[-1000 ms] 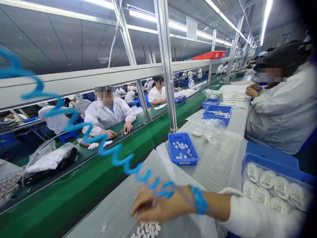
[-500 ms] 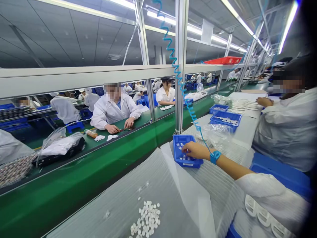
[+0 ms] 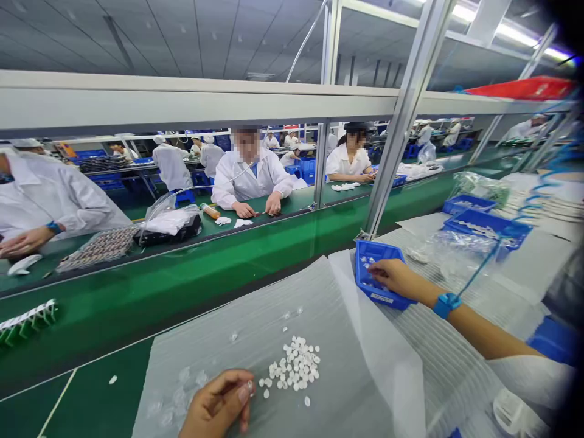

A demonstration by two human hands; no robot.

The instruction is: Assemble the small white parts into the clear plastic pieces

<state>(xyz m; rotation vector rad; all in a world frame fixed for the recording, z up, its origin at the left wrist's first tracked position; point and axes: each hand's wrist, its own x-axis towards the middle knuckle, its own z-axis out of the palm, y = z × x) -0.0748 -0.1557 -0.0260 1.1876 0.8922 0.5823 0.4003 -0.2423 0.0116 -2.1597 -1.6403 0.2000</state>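
Observation:
Low in the view, my left hand (image 3: 221,404) pinches a small clear piece (image 3: 250,388) between thumb and forefinger. Beside its fingertips lies a loose pile of small white discs (image 3: 296,365) on the grey foam sheet (image 3: 337,380). My right hand (image 3: 391,275), with a blue strap (image 3: 446,305) at the wrist, reaches into a blue bin (image 3: 383,297). Small clear parts (image 3: 366,260) lie in that bin. The right fingers are drawn together among them, and what they hold, if anything, is hidden. Several clear pieces (image 3: 182,389) are scattered left of my left hand.
A green conveyor belt (image 3: 237,258) runs behind the bench, with an upright metal post (image 3: 396,140) at its near edge. Beyond it a person in white (image 3: 250,173) works. More blue bins (image 3: 483,228), a plastic bag (image 3: 465,252) and a coiled blue cord (image 3: 479,267) are at right.
The view has swung left and down. My left hand has come into view with a clear piece in its fingers. My right hand stays in the blue bin.

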